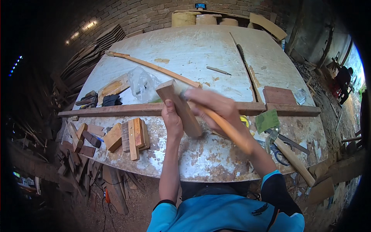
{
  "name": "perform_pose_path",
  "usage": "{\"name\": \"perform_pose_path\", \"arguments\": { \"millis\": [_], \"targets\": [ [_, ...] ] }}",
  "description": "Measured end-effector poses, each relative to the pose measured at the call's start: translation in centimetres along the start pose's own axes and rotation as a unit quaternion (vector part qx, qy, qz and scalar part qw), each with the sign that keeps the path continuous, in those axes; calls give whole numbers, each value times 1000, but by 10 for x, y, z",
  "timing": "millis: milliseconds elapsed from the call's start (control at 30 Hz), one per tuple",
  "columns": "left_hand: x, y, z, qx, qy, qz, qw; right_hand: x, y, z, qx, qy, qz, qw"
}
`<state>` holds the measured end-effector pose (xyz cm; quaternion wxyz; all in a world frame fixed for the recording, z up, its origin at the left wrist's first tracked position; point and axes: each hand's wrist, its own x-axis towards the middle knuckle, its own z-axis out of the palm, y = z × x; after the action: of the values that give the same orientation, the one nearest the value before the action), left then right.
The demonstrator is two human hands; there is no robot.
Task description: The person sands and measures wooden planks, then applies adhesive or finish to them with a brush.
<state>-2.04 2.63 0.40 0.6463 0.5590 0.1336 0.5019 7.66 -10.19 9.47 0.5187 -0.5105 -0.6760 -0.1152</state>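
Note:
My left hand (172,118) is closed around a rectangular wooden block (181,110), holding it tilted above the front part of the worktable, thumb on its side. My right hand (218,106), blurred by motion, is wrapped round a tool with a thick orange-brown wooden handle (235,135). The tool's other end lies close to the block's upper side, too smeared to tell its kind. Beneath both hands is the worn, paint-flaked tabletop (174,162). A long wooden beam (127,109) crosses the table just behind the block.
Several cut wooden blocks (135,137) lie at left. Right of my hands are a wooden-handled hammer (293,160), green abrasive sheet (266,120), scissors (280,156) and yellow tape measure (244,121). Behind the beam lie a clear plastic bag (142,82) and curved wooden strip (162,69).

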Motion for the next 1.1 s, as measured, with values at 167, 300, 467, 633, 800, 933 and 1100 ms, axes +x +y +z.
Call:
{"name": "perform_pose_path", "arguments": {
  "millis": [167,300,467,633,800,933,1100],
  "targets": [
    [7,-4,-4,-68,85,-58,992,-4,8,-2,226,-187,159,943],
    [9,-3,-7,-98,102,-10,990,-8,15,4,56,-84,61,993],
    [8,3,-5,-52,135,-36,989,-12,26,-3,379,-286,75,877],
    [8,5,0,-162,131,-44,977,-13,25,0,115,-263,73,955],
    [15,3,-17,-215,164,-112,956,-12,13,-3,325,-361,98,869],
    [17,-2,-27,-304,150,-28,941,-14,5,7,-28,-181,20,983],
    [22,-6,-28,-352,176,-17,919,-17,10,16,49,-182,31,982]
  ]
}}
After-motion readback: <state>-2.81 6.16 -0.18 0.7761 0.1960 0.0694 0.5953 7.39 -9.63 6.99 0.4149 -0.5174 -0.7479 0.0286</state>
